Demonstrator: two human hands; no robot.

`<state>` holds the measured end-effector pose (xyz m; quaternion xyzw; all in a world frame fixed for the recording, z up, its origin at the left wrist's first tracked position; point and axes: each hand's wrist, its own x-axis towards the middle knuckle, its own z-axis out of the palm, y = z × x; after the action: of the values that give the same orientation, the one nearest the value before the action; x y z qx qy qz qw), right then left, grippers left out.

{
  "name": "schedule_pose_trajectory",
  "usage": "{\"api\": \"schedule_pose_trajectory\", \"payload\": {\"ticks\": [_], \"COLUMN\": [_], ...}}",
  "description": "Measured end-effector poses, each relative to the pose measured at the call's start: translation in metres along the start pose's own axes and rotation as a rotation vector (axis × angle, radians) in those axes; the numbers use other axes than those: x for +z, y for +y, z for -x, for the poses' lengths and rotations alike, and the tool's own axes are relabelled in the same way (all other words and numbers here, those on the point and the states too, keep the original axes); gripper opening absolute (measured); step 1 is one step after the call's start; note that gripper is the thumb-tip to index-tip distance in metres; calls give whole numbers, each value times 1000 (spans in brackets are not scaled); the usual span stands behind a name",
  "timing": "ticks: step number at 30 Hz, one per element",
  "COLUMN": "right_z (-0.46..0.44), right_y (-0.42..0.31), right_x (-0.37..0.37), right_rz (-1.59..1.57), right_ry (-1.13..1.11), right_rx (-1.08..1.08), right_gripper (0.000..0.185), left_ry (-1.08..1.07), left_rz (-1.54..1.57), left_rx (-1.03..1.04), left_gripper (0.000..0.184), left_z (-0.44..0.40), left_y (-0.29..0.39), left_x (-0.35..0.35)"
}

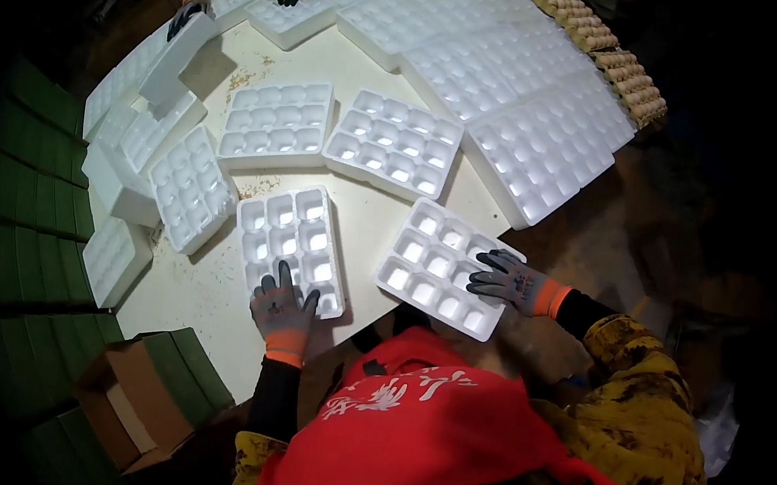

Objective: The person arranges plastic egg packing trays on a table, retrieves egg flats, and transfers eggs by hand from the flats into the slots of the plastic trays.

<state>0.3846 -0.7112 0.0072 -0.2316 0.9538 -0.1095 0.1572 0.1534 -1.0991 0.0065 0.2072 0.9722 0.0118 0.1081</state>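
One white foam tray (289, 236) is lying on the table (190, 288) under my gloved left hand (284, 310), which is resting spread and released over its near end. A second foam tray (437, 266) is overhanging the table's edge, with my right hand (514, 283) covering its outer end; I cannot tell whether it is gripping.

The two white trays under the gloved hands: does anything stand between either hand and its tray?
Nothing visible does. The gloved left hand lies over the near end of the left tray, and the gloved right hand over the right end of the right tray. Whatever is directly beneath the hands is hidden.
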Motion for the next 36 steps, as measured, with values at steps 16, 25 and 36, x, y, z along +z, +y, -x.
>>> {"api": "schedule_pose_trajectory", "payload": {"ticks": [16, 25, 36], "right_z": [11, 21, 24], "right_y": [90, 84, 64], "right_x": [-31, -20, 6], "right_rz": [-13, -165, -222], "right_ry": [-72, 43, 25], "right_rx": [-231, -121, 24], "right_gripper": [48, 43, 54], "left_ry": [256, 415, -42], "left_rz": [317, 528, 38], "left_rx": [-235, 345, 884], "left_gripper": [66, 63, 90], "left_z": [-321, -326, -271], "left_y": [85, 142, 178], "left_x": [-7, -41, -27]}}
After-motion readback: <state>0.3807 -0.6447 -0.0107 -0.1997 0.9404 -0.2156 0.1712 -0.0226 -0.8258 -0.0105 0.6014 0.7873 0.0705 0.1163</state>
